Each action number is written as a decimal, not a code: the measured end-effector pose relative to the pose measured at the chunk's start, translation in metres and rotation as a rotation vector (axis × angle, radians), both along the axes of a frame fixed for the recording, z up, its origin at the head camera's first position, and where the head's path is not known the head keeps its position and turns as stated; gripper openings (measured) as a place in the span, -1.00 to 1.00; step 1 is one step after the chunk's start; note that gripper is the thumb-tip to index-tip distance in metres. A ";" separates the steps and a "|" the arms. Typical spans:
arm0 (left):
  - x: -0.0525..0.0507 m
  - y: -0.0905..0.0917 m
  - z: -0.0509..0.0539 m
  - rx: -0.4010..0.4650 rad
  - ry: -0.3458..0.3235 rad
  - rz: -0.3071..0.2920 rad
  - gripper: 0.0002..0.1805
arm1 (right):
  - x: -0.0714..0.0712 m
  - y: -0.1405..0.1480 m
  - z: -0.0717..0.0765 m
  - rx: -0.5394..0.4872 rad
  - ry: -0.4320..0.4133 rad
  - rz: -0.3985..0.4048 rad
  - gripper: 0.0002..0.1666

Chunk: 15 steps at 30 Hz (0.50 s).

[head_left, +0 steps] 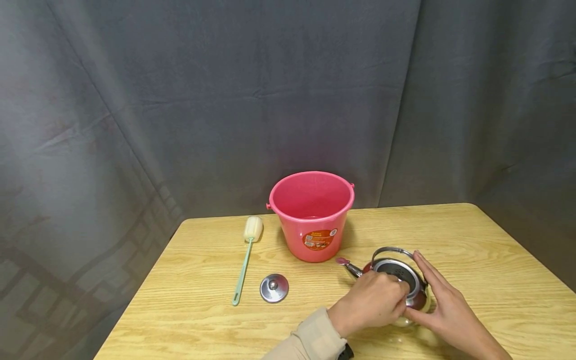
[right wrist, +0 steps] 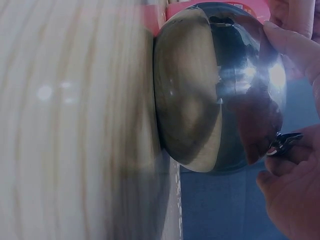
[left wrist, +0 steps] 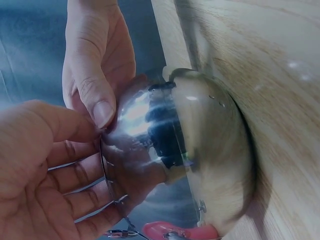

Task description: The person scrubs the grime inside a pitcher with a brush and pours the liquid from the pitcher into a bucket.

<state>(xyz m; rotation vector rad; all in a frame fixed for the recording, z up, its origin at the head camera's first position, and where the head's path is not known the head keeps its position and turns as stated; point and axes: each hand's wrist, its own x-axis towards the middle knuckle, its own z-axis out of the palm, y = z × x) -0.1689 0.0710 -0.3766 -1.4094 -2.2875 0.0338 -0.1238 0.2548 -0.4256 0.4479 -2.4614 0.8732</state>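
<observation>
A shiny metal kettle (head_left: 419, 301) stands on the table at the right, its mouth uncovered and a perforated dark part inside. Its arched handle (head_left: 392, 249) is raised, and its spout (head_left: 354, 270) points left with a pink flap at the tip. My left hand (head_left: 374, 301) reaches over the mouth, thumb and index finger pinching at the near rim; the other fingers are partly hidden behind the rim. My right hand (head_left: 450, 312) grips the kettle's right side, thumb on the near shoulder and fingers by the handle's base. The round metal lid (head_left: 274, 288) lies apart, knob up.
A pink bucket (head_left: 315, 240) with an orange label stands behind, left of the kettle. To its left lies a sponge brush (head_left: 245, 260) with a white head and a pale green handle. Grey curtains (head_left: 270, 100) hang behind the wooden table (head_left: 180, 310).
</observation>
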 end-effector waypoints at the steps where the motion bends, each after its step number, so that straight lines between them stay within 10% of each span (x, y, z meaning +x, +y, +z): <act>1: 0.000 0.000 0.000 0.000 0.002 0.000 -0.87 | 0.000 0.000 0.000 -0.001 -0.001 0.001 0.38; 15: 0.001 0.002 0.004 0.008 0.009 0.012 -0.87 | 0.000 0.000 0.000 -0.002 -0.036 -0.018 0.37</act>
